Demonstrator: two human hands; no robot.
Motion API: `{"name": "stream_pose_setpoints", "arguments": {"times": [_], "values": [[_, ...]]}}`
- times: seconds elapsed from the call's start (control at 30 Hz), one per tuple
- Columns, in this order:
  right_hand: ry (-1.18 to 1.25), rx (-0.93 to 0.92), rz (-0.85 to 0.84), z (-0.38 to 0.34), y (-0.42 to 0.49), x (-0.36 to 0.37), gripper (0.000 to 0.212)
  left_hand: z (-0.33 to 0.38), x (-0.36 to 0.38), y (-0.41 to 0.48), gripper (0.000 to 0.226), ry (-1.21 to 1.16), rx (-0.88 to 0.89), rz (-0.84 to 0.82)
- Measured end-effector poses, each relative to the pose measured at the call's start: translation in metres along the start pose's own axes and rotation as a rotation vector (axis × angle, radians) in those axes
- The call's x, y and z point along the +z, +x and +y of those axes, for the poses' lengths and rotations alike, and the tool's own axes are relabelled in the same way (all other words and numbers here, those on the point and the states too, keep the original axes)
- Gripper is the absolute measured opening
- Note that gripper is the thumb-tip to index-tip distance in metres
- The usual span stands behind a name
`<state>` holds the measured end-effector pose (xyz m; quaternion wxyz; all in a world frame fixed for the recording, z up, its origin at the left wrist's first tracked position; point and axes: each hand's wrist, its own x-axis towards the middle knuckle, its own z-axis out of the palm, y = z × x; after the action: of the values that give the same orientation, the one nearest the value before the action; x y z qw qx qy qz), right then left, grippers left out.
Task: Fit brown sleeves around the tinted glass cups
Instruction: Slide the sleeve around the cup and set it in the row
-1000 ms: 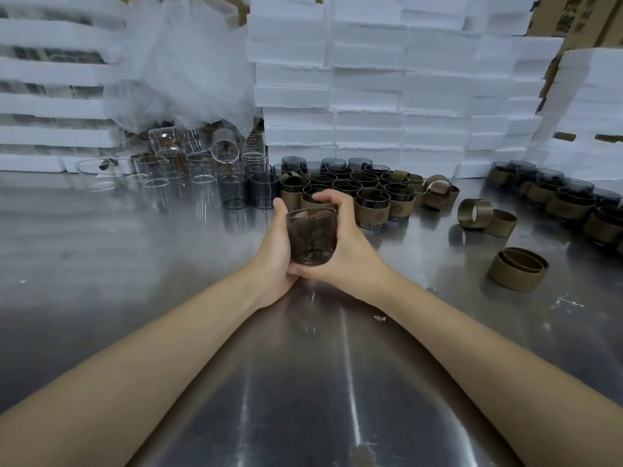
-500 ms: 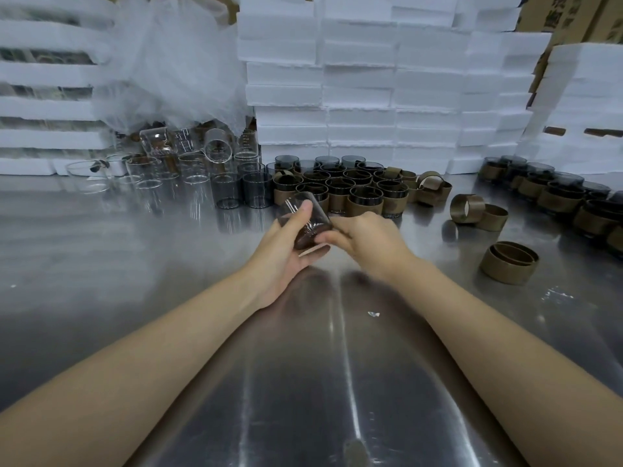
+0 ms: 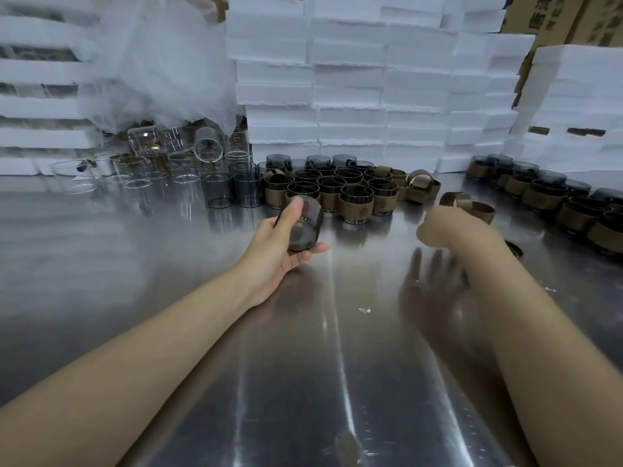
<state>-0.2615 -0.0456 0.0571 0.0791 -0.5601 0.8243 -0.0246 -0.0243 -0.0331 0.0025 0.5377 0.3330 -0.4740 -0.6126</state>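
Our left hand (image 3: 274, 254) grips 1 bare tinted cup (image 3: 303, 227), tilted on its side above the steel table (image 3: 168, 264). Our right hand (image 3: 448, 229) is a blur near the loose brown sleeves (image 3: 482, 212); we cannot tell how its fingers lie or whether it holds anything

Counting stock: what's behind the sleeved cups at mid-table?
More tinted cups, their lower halves covered, then stacked white foam blocks. Anything behind the foam is hidden.

right hand (image 3: 448, 227) off cup (image 3: 303, 227) | swung right, apparently toward sleeves (image 3: 482, 210) | left hand (image 3: 279, 254) grips alone
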Motion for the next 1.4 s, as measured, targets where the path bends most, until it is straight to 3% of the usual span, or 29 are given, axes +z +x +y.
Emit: {"name": "stream_pose_setpoints", "arguments": {"times": [0.1, 0.23, 0.33, 0.53, 0.67, 0.8, 1.1, 1.23, 1.4], "values": [[0.238, -0.188, 0.141, -0.011, -0.004, 0.004, 0.039, 0.0, -0.003, 0.0, 0.035, -0.035, -0.001, 0.014], [0.536, -0.389, 0.249, -0.026, -0.01, 0.006, 0.048, 0.001, -0.002, -0.001, 0.057, -0.063, -0.026, 0.016], [0.499, -0.463, 0.253, -0.026, -0.009, 0.011, 0.049, 0.001, -0.005, -0.001, 0.055, -0.085, -0.021, 0.006], [0.343, -0.507, 0.063, -0.028, -0.002, 0.026, 0.053, -0.001, -0.006, 0.0, 0.053, -0.08, -0.013, -0.006], [0.231, -0.546, 0.115, -0.029, 0.002, 0.036, 0.029, -0.001, -0.007, 0.0, 0.045, -0.11, -0.014, 0.001], [0.428, -0.542, 0.185, -0.03, 0.002, 0.032, 0.008, -0.001, -0.007, 0.0, 0.033, -0.152, -0.035, 0.029], [0.964, -0.544, 0.242, -0.038, -0.007, 0.026, 0.02, -0.001, -0.005, -0.001, 0.027, -0.19, 0.001, 0.03], [1.24, -0.674, 0.098, -0.043, -0.015, 0.024, 0.017, 0.0, -0.004, -0.002, 0.031, -0.163, 0.021, 0.03], [1.286, -0.877, 0.085, -0.049, -0.026, 0.023, 0.045, 0.002, -0.003, -0.003, 0.04, -0.143, 0.02, 0.048]]}}
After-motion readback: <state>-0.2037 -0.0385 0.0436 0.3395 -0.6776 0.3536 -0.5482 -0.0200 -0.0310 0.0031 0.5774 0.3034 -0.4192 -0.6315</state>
